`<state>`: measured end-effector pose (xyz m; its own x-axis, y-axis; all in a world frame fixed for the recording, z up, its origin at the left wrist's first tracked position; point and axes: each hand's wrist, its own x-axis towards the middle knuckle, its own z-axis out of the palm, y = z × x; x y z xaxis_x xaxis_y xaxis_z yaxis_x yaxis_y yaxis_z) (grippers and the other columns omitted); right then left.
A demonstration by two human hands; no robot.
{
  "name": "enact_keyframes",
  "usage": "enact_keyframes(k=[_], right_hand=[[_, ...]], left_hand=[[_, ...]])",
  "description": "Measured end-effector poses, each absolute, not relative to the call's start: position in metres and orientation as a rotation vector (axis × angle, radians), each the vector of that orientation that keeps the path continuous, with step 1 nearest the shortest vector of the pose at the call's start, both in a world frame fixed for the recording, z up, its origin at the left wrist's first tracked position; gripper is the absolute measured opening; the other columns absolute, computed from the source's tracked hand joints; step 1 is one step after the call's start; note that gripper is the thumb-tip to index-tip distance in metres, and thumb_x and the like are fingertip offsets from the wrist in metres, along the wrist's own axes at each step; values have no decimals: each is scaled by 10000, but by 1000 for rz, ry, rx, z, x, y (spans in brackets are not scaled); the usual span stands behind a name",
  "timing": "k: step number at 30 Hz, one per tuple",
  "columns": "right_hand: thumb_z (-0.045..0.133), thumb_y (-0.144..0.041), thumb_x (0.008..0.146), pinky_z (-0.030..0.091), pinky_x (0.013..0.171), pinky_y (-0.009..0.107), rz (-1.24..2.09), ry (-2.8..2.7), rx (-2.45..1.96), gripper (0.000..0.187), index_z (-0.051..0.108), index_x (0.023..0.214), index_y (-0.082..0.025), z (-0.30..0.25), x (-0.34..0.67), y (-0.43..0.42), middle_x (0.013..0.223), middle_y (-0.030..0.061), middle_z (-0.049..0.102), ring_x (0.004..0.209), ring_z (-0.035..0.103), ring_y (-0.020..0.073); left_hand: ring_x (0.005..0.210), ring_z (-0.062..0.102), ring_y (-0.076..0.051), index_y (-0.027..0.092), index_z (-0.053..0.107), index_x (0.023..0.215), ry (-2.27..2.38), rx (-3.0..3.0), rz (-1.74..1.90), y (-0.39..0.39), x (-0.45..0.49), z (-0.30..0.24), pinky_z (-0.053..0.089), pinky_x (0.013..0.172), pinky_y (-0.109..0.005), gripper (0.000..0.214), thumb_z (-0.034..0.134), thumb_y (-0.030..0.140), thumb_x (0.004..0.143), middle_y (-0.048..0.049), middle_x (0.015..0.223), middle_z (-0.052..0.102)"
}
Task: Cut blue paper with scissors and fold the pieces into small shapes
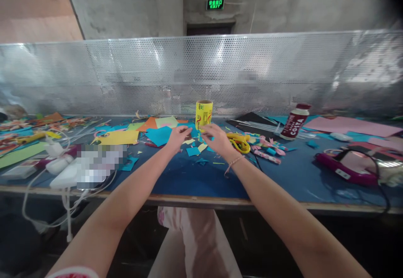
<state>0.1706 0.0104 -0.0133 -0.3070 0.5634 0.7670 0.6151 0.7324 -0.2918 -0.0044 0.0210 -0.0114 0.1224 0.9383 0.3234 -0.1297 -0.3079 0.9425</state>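
My left hand [179,138] is over the blue table, its fingers drawn together in a pinch. Whatever is between them is too small to make out. A sheet of blue paper [158,135] lies just left of it. My right hand [216,138], with a cord round the wrist, has thumb and fingers bent together, facing the left; specks of blue show by its fingertips. Behind the hands stands a yellow printed roll [204,112]. Small paper scraps [192,151] and a blue folded star [201,161] lie below. Yellow-handled scissors [239,142] are right of my right hand.
A Costa bottle [295,121] stands at the back right, near a purple pouch [346,171]. Coloured paper [121,137] and white cables [67,202] with a charger clutter the left. A perforated metal screen [135,74] closes off the table's far side.
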Motion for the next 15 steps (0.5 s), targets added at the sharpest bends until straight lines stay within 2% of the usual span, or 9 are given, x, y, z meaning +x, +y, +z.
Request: enact_keyframes(k=[2, 4, 7, 10, 15], right_hand=[[530, -211, 753, 442, 836, 361, -189, -1869, -1259, 430, 491, 1167, -104, -11, 189, 15, 1122, 161, 503, 913, 563, 210], [551, -198, 706, 389, 873, 425, -329, -1837, -1737, 421, 520, 1099, -49, -9, 211, 19, 1077, 215, 522, 1026, 508, 301], [509, -271, 720, 406, 803, 405, -177, -2002, -2177, 343, 590, 993, -80, -8, 237, 22, 986, 201, 582, 989, 536, 322], [485, -312, 719, 408, 769, 376, -125, -2054, -2252, 380, 590, 1011, -92, -7, 244, 22, 999, 195, 585, 978, 543, 312], [511, -354, 696, 391, 793, 374, -273, -1930, -2221, 505, 536, 1083, -31, -11, 234, 23, 1109, 247, 506, 1029, 497, 336]], left_hand=[[556, 480, -88, 136, 528, 615, 916, 1477, 1389, 24, -9, -11, 451, 606, -246, 272, 643, 381, 635, 21, 556, 470], [552, 468, -88, 136, 532, 595, 970, 1561, 1385, 26, -12, -12, 448, 604, -243, 270, 631, 383, 646, 14, 549, 466], [570, 475, -94, 138, 547, 623, 1015, 1608, 1360, 28, -14, -12, 446, 601, -244, 248, 620, 373, 658, 7, 580, 474], [618, 496, -103, 137, 550, 670, 1026, 1568, 1347, 28, -13, -13, 461, 606, -250, 211, 617, 337, 667, -1, 641, 491], [654, 527, -108, 140, 474, 679, 958, 1452, 1325, 28, -10, -13, 500, 664, -297, 148, 568, 242, 732, -4, 655, 503]])
